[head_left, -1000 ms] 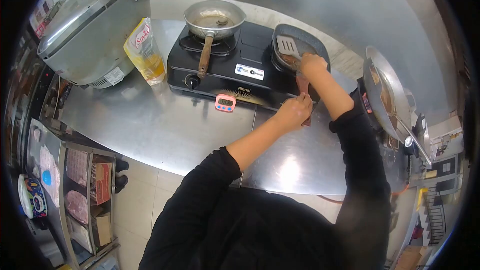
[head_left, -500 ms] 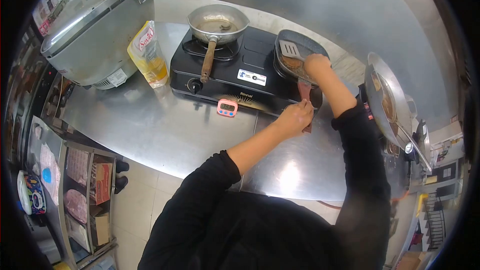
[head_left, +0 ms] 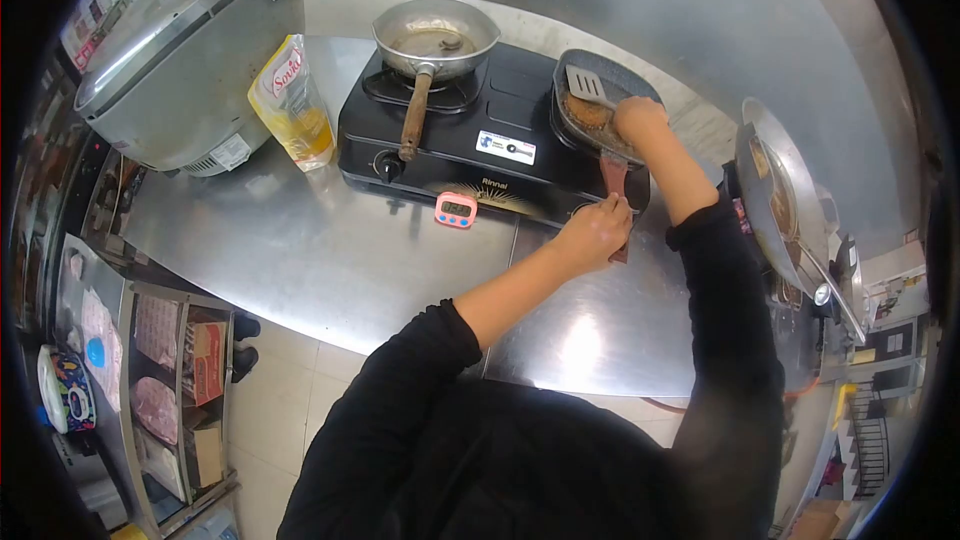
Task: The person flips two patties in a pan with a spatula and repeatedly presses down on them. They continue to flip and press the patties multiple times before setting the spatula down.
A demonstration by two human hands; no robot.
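My left hand (head_left: 594, 233) is closed round the brown handle (head_left: 615, 176) of a dark frying pan (head_left: 632, 78) on the stove's right burner. My right hand (head_left: 640, 122) is over the pan, closed on a slotted spatula (head_left: 588, 85); its grip is hidden by the hand. The spatula's pale blade is raised at the pan's far left side. Below the blade, a browned round patty (head_left: 586, 113) lies in the pan.
The black two-burner stove (head_left: 510, 110) carries a metal saucepan (head_left: 436, 40) on its left burner. A pink timer (head_left: 456, 210) stands before it. Left are an oil pouch (head_left: 294, 108) and a large grey cooker (head_left: 190, 70). A metal wok (head_left: 775, 190) is at the right.
The spatula blade has lifted off the patty and shifted slightly, so more of the patty shows. My left hand stays on the pan handle. The whole view has shifted a little.
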